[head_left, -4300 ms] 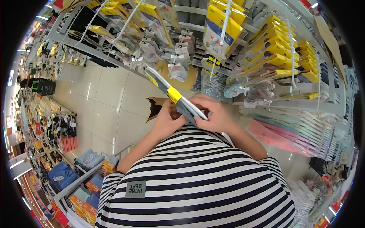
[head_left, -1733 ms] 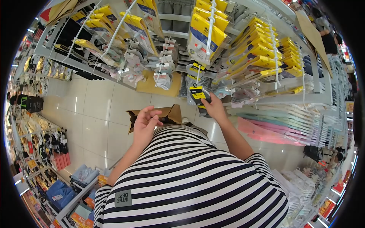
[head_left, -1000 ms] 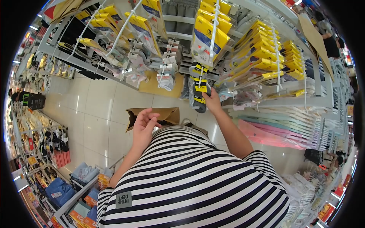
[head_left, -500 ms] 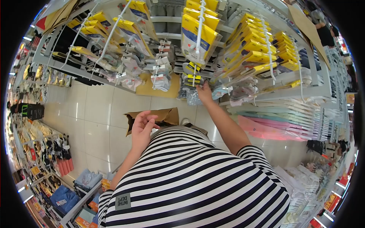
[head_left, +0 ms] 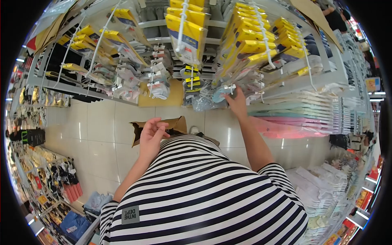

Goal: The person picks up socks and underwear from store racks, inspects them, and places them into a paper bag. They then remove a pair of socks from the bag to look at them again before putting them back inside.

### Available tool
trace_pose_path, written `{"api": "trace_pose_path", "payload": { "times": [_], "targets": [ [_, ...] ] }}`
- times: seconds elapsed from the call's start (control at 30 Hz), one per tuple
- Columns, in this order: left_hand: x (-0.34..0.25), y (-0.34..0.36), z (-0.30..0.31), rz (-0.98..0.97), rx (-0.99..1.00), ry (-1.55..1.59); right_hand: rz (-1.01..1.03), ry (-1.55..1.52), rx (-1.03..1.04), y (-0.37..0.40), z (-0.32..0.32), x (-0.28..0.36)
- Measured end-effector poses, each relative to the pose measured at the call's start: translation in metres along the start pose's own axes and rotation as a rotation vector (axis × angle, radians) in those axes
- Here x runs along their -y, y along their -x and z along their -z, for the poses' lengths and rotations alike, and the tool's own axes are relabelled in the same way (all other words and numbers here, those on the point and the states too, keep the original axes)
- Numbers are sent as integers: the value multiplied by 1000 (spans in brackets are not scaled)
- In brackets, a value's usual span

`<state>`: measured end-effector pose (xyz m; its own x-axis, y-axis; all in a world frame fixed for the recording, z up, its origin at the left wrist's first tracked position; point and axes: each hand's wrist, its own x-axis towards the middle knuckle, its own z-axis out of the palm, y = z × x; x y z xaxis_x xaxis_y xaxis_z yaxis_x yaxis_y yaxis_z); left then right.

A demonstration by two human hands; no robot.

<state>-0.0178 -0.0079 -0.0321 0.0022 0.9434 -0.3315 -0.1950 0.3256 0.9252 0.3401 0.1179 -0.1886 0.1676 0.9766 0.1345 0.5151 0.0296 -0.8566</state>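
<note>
My right hand (head_left: 238,104) is up at the rack. Its thumb and fingers close around the edge of a light blue pair of socks (head_left: 219,94) hanging from a hook with a white tag. Left of it hang a clear plastic-wrapped bundle (head_left: 203,102) and dark socks with yellow labels (head_left: 192,79). My left hand (head_left: 152,135) is held in front of my striped shirt, fingers loosely curled and apart, nothing visible in them. Just behind that hand is an open brown paper bag (head_left: 177,124); whether it touches my hand or arm cannot be told.
Yellow-topped packets (head_left: 185,30) hang on long white hooks above the socks. Folded pastel clothes (head_left: 290,118) are stacked at right. More clothing racks (head_left: 49,171) stand at left. A cardboard sheet (head_left: 161,94) lies under the rack on the tiled floor (head_left: 98,134).
My right hand has moved right, from beside the dark yellow-labelled socks to the light blue socks. The view has shifted slightly, and my left hand stays in front of my body.
</note>
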Motion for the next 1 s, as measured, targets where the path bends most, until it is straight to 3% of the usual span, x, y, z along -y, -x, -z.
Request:
{"api": "trace_pose_path", "payload": {
  "times": [0.17,0.27,0.47,0.57,0.67,0.77,0.87,0.97,1.0],
  "targets": [
    [7,4,-22,-23,44,-22,-186,-278,212,-6,-12,-26],
    [11,8,-28,-13,53,7,-146,-271,179,8,-5,-22],
    [14,19,-34,-11,45,42,-194,-272,423,39,27,-3],
    [8,26,-38,-4,57,17,1,-89,482,53,48,75],
    [9,29,-41,-8,109,31,-115,-466,537,64,42,134],
    [7,27,-38,-28,180,7,-1,-518,450,73,15,180],
    [1,29,-32,13,218,-39,-224,-774,456,85,-15,226],
    [0,30,-20,36,210,-35,-369,-900,612,96,-31,252],
    [2,31,-15,23,185,-10,-284,-807,697,98,-30,252]
  ]
}}
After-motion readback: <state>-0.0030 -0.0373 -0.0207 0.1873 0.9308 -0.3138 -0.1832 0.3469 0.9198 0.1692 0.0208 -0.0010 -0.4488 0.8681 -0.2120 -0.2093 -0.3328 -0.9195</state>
